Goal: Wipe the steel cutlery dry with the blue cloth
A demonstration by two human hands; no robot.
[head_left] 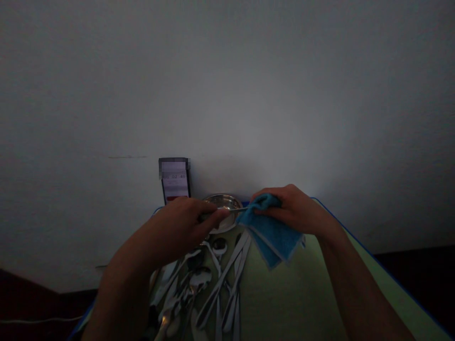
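My left hand pinches one end of a thin metal utensil between thumb and fingers. Its other end disappears into a blue cloth, so I cannot tell which piece of cutlery it is. My right hand is closed on the folded cloth around the utensil, and the cloth's corners hang down below. Just behind and under the utensil stands a round shiny metal bowl, partly covered by my left hand.
Several spoons and other loose cutlery pieces lie in a pile on the green tabletop with a blue edge. A phone showing a timer leans against the pale wall.
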